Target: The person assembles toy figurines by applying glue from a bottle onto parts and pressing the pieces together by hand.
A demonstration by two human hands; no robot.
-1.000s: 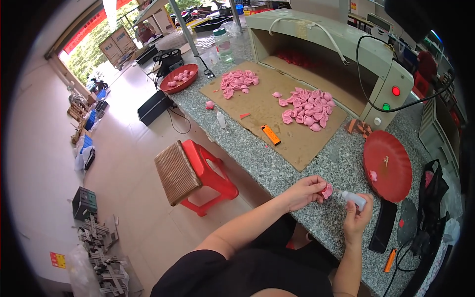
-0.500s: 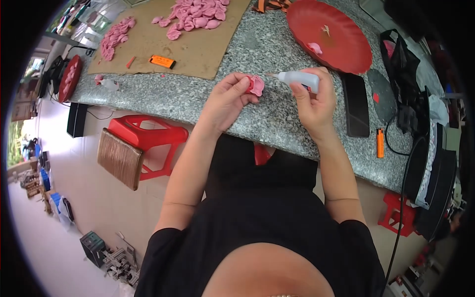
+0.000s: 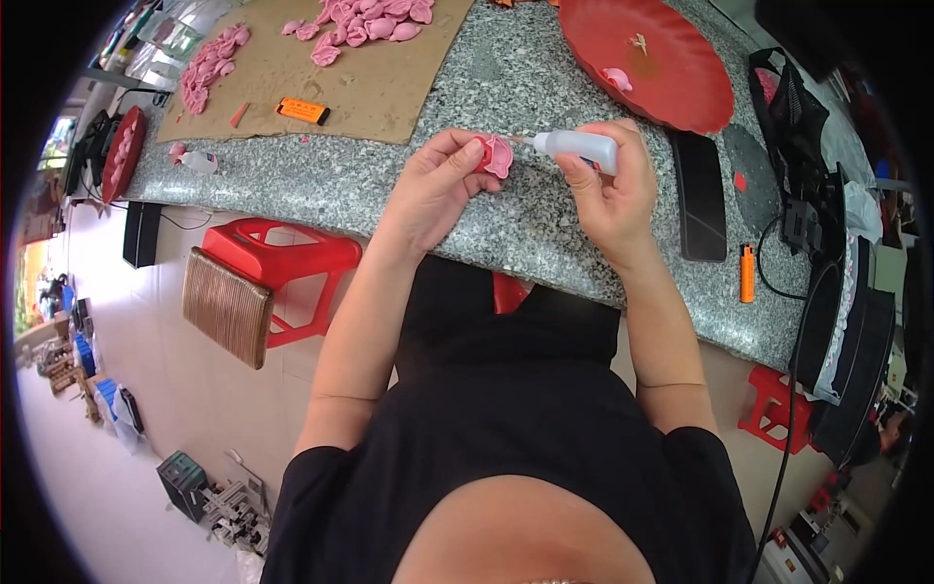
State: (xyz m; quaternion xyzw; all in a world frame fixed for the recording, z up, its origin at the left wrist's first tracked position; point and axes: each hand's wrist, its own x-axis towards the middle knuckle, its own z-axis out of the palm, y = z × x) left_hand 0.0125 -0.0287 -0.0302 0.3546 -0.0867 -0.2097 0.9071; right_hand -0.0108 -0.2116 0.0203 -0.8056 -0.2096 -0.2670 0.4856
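Note:
Between the thumb and fingers of my left hand is a small pink hollow piece with a wavy rim and a red part at the fingertips. Its open side faces right. My right hand is closed round a translucent squeeze bottle, which lies nearly level. The bottle's thin nozzle points left, close to the upper right rim of the pink piece; whether it touches cannot be told. Both hands are above the near part of the speckled grey stone table.
Pink pieces lie in two heaps on a cardboard sheet, with an orange utility knife. A red scalloped tray holds one pink piece. A black phone and an orange lighter lie right; a red stool stands left.
The table and the things on it have shifted slightly up and left in view. The nozzle is a little nearer the pink piece. Both hands keep their holds.

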